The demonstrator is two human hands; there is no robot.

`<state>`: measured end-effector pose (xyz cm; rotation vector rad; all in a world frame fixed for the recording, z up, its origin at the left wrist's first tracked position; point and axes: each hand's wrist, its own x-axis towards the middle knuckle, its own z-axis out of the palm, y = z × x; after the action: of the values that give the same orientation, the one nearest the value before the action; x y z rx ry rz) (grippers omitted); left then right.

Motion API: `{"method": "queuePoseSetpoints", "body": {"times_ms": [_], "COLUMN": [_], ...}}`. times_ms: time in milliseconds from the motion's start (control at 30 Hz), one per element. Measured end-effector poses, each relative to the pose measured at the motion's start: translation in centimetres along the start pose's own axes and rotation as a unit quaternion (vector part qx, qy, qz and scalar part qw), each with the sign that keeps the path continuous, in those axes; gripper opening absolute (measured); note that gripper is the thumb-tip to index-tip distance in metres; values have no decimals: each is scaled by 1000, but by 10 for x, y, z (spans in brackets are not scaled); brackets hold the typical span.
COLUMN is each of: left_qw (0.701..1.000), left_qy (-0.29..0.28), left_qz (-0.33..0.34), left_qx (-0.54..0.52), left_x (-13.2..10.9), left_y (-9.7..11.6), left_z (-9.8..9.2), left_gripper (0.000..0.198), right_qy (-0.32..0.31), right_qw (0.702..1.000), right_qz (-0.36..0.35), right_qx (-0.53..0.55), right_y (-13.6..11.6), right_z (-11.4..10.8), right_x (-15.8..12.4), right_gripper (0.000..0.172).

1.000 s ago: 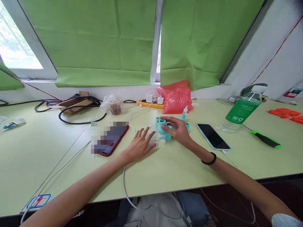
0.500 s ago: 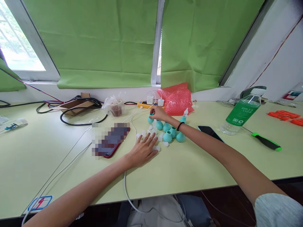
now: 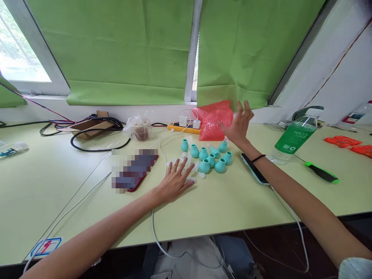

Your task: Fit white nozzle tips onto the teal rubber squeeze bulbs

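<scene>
Right hand [image 3: 236,126] splayed, left hand [image 3: 173,183] splayed by translucent pieces [image 3: 202,175], teal bulbs [image 3: 211,161] between, forearm [image 3: 286,184] partly covering phone [image 3: 253,169]

Bottle [image 3: 311,122]: green label [image 3: 295,136] bearing two lines of white Chinese characters, not surely readable; small white square and round mark beneath; sticker [image 3: 45,247] on table [image 3: 221,205]: red arrow-like sign, blue border; far bottle [image 3: 357,115]: red-and-white label, lettering too small to read.
</scene>
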<state>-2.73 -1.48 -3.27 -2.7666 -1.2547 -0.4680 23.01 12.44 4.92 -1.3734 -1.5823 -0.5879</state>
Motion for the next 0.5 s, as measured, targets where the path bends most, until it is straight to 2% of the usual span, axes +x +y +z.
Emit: {"method": "queuePoseSetpoints", "body": {"times_ms": [33, 100, 133, 200, 267, 333, 433, 500], "left_qw": [1000, 1000, 999, 998, 997, 996, 990, 981], "left_qy": [3, 3, 1, -6, -8, 1, 50, 105], "left_qz": [-2, -5, -5, -4, -5, -10, -27, -38], "left_qx": [-9, -28, -38, -56, -74, -92, -126, -159], "left_x": [0, 0, -1, -1, -2, -1, 1, 3], "left_y": [0, 1, 1, 1, 1, 1, 0, -1], "left_z": [0, 0, 0, 0, 0, -1, -5, -9], "left_gripper": [50, 49, 49, 49, 49, 49, 45, 41], "right_qy": [-9, -76, -131, -236, -257, -224, -130, -32], "right_qw": [999, 990, 980, 952, 943, 951, 972, 983], "right_qz": [35, 119, 153, 191, 201, 204, 179, 90], "right_qx": [-17, -21, -6, 41, 62, 60, 77, 155], "right_y": [11, 28, 34, 42, 43, 39, 19, -4], "right_z": [0, 7, 12, 21, 25, 22, 4, -17], "right_x": [-4, -17, -25, -39, -48, -49, -41, -37], "right_gripper": [79, 83, 78, 55, 35, 29, 35, 34]}}
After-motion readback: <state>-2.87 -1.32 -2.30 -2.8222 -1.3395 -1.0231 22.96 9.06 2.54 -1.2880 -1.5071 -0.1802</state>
